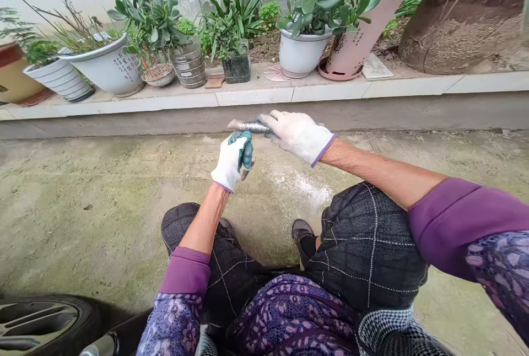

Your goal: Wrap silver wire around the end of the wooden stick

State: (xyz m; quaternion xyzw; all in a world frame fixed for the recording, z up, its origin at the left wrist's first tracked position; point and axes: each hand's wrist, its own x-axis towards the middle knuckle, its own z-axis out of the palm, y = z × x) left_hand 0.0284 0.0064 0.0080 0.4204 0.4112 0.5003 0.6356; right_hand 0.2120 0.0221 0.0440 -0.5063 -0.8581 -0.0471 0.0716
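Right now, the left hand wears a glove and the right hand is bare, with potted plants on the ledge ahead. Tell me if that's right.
The right hand isn't bare: the head view shows it in a white glove with a purple edge. The left hand is gloved, with potted plants on the ledge ahead.

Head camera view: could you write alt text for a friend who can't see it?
A person's gloved hands are close together over a rough floor: the right hand holds a slim, silvery-wrapped object next to the closed left hand. Potted plants line a ledge beyond.
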